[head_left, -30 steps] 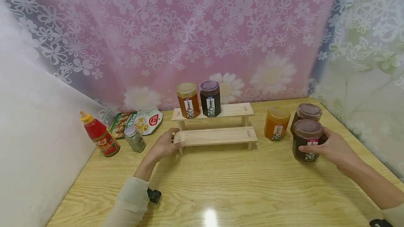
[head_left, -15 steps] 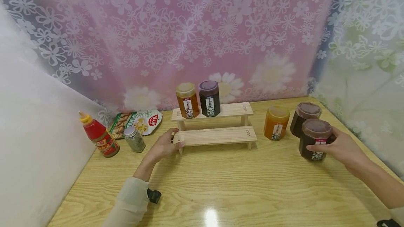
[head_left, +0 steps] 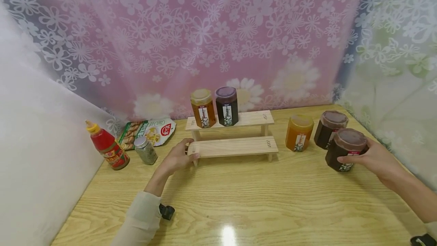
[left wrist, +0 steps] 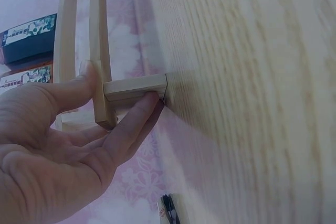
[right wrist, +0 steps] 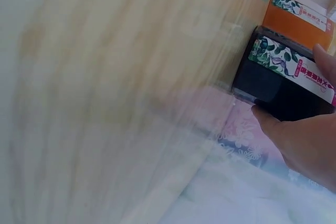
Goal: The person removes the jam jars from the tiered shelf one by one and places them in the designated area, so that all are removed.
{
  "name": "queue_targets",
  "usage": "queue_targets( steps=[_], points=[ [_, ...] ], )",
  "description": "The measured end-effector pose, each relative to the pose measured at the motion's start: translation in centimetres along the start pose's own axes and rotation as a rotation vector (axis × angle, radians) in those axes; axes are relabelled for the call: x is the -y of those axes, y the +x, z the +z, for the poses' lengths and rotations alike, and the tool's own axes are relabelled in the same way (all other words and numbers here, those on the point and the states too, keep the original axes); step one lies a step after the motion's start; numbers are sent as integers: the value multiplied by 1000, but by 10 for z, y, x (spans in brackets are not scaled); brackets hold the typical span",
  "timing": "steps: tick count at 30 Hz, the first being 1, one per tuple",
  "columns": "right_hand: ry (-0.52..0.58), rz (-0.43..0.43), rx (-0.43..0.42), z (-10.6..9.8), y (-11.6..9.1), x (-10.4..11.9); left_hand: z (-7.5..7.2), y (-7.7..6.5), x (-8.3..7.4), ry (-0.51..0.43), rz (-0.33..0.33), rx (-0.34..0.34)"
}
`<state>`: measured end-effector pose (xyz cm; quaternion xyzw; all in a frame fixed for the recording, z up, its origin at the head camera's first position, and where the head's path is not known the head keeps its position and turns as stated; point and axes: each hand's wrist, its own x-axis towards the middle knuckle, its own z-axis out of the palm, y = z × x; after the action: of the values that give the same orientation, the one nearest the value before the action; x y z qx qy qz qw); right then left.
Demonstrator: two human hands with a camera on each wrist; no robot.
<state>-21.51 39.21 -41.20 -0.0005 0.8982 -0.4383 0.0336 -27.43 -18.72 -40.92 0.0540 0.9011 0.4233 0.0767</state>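
Observation:
My left hand (head_left: 179,155) grips the left end of the lower step of a two-tier wooden shelf (head_left: 235,146). In the left wrist view the thumb lies on the board and the fingers are round the short leg (left wrist: 137,85). At the right, my right hand (head_left: 377,158) holds a dark hexagonal jam jar (head_left: 345,150) by its sides; its label faces forward. Whether its base touches the table cannot be told. Just behind it stands a second dark jar (head_left: 330,129). An orange jar (head_left: 299,133) stands to their left.
On the upper step stand an amber jar (head_left: 203,108) and a dark purple-lidded jar (head_left: 227,106). At the left are a red squeeze bottle (head_left: 108,148), a small spice jar (head_left: 146,151) and a green-and-white food packet (head_left: 148,133). A floral curtain (head_left: 218,41) closes off the back.
My right hand has moved right with the dark jar, uncovering more of the jar behind it. The left hand and the shelf have stayed put.

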Motion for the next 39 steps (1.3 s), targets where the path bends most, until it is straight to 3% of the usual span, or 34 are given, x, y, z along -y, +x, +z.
queue_targets(
  steps=[12,15,21,30,35,39],
  points=[
    [97,-6,61,-7,0,0,-1,-1,-3,-14,-17,14],
    [105,-22,26,-11,-1,8,-2,-1,-3,-5,-19,11],
    [155,-148,-65,-17,-5,23,-2,0,-2,-1,-14,5],
    [273,-240,-127,-30,-2,45,-1,0,-1,-3,-10,10],
    [382,-289,-67,-28,3,65,0,1,-1,-7,-21,9],
    [399,-293,-6,-19,7,83,0,0,-2,-2,-26,7]
  ],
)
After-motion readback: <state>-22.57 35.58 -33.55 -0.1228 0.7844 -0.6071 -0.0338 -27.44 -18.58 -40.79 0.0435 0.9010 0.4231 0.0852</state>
